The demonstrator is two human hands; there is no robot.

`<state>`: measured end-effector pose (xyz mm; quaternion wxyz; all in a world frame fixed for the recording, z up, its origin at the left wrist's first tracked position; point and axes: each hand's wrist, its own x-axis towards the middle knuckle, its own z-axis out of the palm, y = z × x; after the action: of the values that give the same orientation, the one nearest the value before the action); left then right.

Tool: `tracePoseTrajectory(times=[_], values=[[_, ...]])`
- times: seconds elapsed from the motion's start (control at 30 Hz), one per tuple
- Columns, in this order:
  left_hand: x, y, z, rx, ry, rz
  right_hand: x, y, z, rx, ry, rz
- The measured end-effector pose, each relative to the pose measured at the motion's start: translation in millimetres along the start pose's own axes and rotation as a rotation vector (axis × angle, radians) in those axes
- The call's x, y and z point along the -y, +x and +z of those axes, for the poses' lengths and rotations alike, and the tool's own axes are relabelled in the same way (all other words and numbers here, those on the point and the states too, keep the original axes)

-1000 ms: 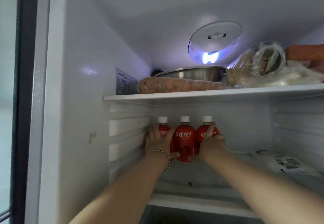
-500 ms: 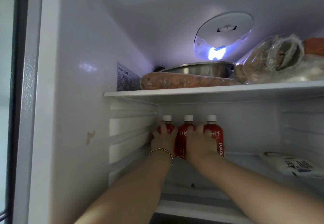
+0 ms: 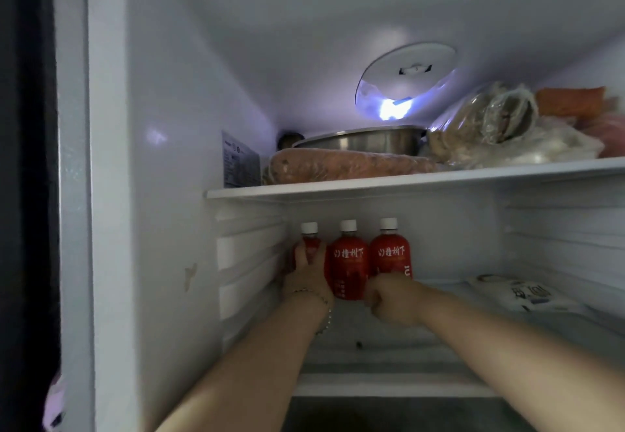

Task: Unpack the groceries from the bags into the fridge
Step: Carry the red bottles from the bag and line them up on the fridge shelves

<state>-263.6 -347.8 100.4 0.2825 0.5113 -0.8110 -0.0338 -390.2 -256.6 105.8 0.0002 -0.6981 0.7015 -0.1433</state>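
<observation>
On shelf (image 3: 449, 333), left hand (image 3: 309, 281) gripping bottle (image 3: 309, 240), right hand (image 3: 392, 298) curled.

Shiny metal bowl (image 3: 365, 141); glossy plastic bottles (image 3: 350, 259)

three upright red bottles (image 3: 350, 262), left hand (image 3: 309, 278) seemingly around the leftmost

The person's left forearm (image 3: 257, 364) and right forearm (image 3: 507, 347) are bare along their whole visible length. The left hand (image 3: 309, 279) and the right hand (image 3: 392, 299) are bare too. Round the left wrist runs a thin bracelet (image 3: 314, 296) of small pale beads or links, with a short strand hanging below the wrist.
</observation>
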Motion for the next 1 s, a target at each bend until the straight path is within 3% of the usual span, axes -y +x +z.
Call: tracePoseTrajectory(times=[0.1, 0.3, 0.4, 0.57, 0.77, 1.0], values=[[-5.4, 9.2, -2.6, 0.109, 0.145, -0.086, -0.4, -25.7, -5.4, -0.046, -0.011, -0.003], [-40.0, -58.4, -47.2, -0.047, 0.253, 0.088, 18.1, -85.6, -26.9, -0.176, 0.051, -0.088], [-51.2, -117.6, -65.3, -0.051, 0.360, 0.042, 29.1, -114.7, -26.1, -0.184, 0.141, -0.187], [-48.5, -224.3, -111.6, 0.087, 0.332, -0.215, 63.9, -169.1, -14.5, -0.141, 0.309, -0.386], [-3.6, -359.7, -156.8, 0.291, 0.256, -0.679, 147.6, -249.3, 26.0, 0.212, 0.263, -0.581], [24.0, -606.1, -199.5, 0.214, 0.258, -1.045, 277.9, -395.3, 71.8, 0.428, 0.114, -0.966]])
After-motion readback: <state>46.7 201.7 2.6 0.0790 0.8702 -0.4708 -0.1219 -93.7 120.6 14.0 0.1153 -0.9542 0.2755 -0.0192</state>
